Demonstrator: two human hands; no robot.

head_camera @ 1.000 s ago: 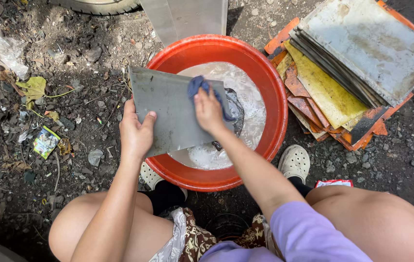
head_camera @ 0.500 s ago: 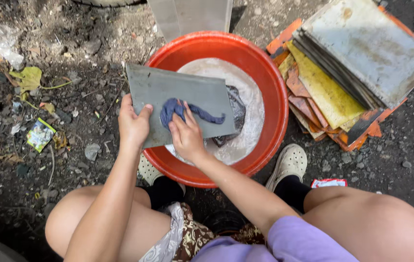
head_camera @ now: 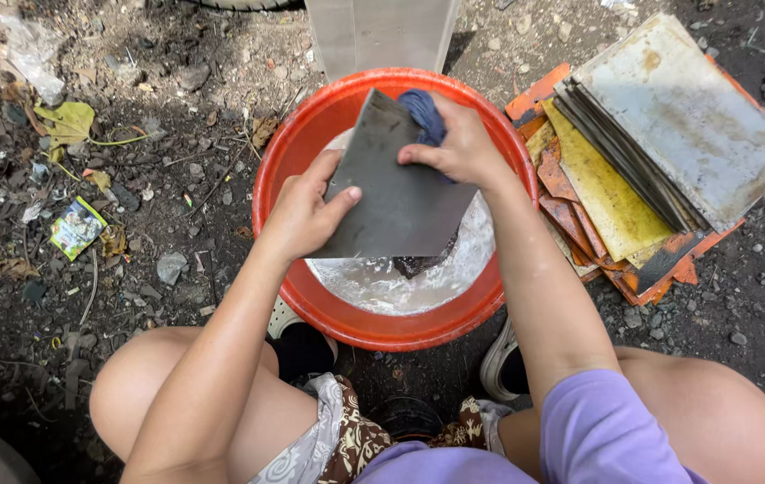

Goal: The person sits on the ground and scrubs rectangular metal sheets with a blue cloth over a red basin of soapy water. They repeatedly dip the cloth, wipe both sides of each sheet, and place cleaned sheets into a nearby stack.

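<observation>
While the left hand (head_camera: 297,215) clamps its fingers on the lower edge of the flat grey metal sheet (head_camera: 396,193), now tilted steeper above the round red plastic basin (head_camera: 297,152) of soapy water, the right hand (head_camera: 463,148) has slid to the sheet's top corner, fingers closed on the blue cloth (head_camera: 420,109); wiping looks underway; a stack of rusty orange and yellow sheets (head_camera: 611,206) lies just beside the basin.

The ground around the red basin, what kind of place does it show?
Probably an outdoor yard or work area: bare dirt ground with dead leaves and litter, a red basin of soapy water, and a stack of worn metal sheets on the soil.
</observation>
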